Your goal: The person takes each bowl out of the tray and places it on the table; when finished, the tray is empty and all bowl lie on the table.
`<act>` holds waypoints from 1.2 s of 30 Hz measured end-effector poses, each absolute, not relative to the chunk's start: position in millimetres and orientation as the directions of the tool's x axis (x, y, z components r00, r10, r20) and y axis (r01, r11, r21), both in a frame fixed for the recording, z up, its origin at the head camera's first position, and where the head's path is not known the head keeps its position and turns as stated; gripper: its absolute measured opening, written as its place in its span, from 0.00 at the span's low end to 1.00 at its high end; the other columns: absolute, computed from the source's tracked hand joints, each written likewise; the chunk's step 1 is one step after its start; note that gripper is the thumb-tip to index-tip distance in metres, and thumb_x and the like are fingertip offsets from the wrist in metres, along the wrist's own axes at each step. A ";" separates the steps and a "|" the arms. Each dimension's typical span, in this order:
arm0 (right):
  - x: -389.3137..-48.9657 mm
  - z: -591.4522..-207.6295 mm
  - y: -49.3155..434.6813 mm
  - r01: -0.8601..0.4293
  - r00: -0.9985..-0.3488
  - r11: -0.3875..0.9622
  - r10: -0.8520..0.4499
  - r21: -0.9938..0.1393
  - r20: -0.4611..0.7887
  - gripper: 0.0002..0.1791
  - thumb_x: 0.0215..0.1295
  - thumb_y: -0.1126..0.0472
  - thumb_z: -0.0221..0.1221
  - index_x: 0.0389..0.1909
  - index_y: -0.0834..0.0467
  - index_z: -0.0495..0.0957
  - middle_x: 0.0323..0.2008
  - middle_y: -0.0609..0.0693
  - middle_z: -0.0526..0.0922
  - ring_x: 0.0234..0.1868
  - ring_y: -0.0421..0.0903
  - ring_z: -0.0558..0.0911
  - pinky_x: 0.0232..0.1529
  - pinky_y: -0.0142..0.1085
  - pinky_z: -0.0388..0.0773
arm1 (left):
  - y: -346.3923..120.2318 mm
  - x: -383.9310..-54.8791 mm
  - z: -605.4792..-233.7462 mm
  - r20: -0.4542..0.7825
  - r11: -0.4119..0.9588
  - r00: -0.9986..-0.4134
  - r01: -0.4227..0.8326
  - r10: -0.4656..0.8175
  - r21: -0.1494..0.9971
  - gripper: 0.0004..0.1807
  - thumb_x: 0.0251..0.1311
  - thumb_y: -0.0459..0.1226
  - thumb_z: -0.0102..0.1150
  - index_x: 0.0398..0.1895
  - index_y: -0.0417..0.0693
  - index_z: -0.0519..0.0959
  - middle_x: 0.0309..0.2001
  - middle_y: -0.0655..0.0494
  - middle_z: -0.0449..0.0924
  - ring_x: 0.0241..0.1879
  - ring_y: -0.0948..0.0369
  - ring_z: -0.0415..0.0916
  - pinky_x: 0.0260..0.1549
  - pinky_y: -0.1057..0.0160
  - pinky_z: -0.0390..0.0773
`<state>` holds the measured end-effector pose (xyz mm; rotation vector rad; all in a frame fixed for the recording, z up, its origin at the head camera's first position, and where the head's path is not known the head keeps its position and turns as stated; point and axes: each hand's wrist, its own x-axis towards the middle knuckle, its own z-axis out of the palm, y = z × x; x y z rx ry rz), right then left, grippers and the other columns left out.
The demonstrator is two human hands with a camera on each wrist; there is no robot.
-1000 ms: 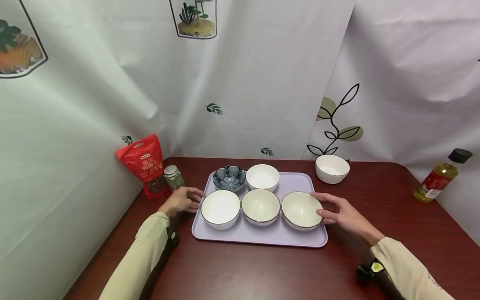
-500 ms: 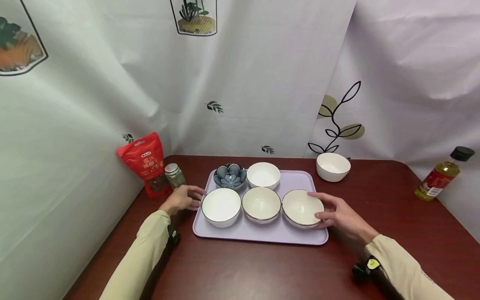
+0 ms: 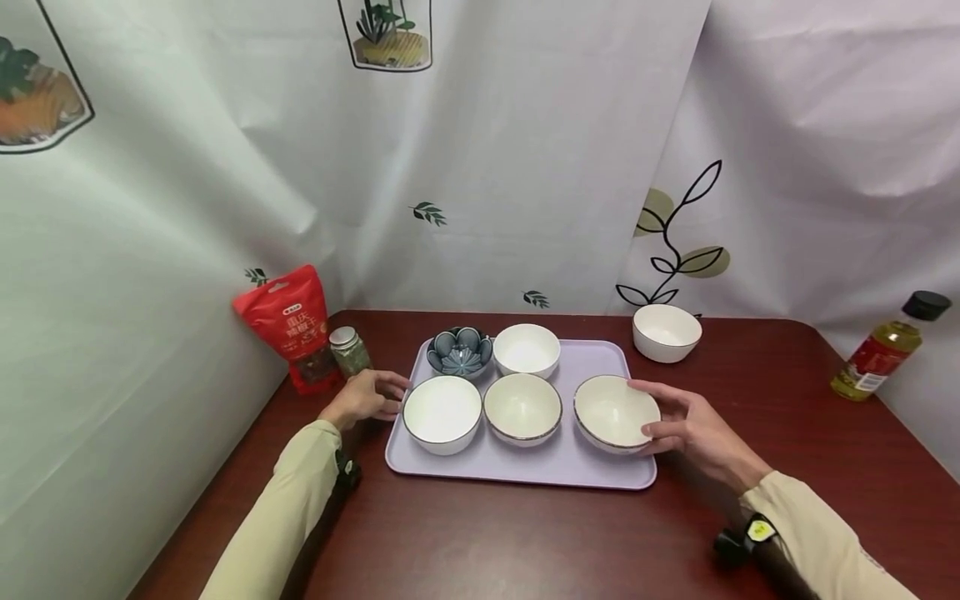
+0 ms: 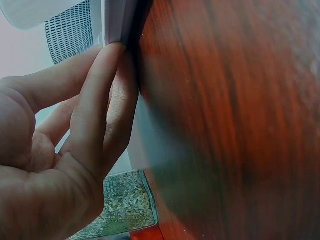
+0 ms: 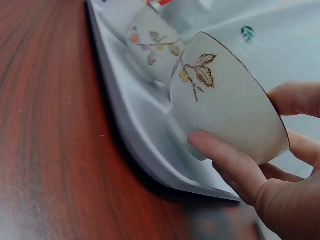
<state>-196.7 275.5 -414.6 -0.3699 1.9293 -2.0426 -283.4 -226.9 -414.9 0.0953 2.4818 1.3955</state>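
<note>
A lilac tray (image 3: 517, 472) lies on the table, and my left hand (image 3: 365, 398) pinches its left rim. In the left wrist view, fingertips and thumb meet at the tray's edge. My right hand (image 3: 692, 427) grips a cream bowl (image 3: 613, 410) with a thin dark rim at the tray's right side. The right wrist view shows that bowl tilted, with a brown leaf pattern on its wall. Left of it stand a matching bowl (image 3: 522, 407) and a white bowl (image 3: 442, 412). Behind them are another white bowl (image 3: 527, 350) and a dark blue flower-shaped bowl (image 3: 459, 353).
A separate white bowl (image 3: 667, 333) stands on the table (image 3: 480, 542) behind the tray's right end. A red pouch (image 3: 296, 321) and a lidded glass jar (image 3: 349, 353) are close to my left hand. An oil bottle (image 3: 885, 350) stands far right, near the cloth backdrop (image 3: 510, 167).
My right hand has drawn the cream bowl slightly rightward, opening a gap between it and the middle bowl. My left hand stays at the tray's rim.
</note>
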 end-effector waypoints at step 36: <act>-197.9 -416.1 391.9 0.073 -0.997 -0.339 -0.019 -0.938 -0.071 0.30 0.66 0.79 0.53 0.60 0.44 0.78 0.56 0.40 0.63 0.42 0.40 0.86 0.41 0.49 0.90 | -225.4 -280.3 -411.4 -0.230 0.543 -0.957 -0.100 0.177 0.834 0.23 0.55 0.19 0.61 0.57 0.32 0.79 0.44 0.37 0.82 0.31 0.60 0.83 0.36 0.54 0.90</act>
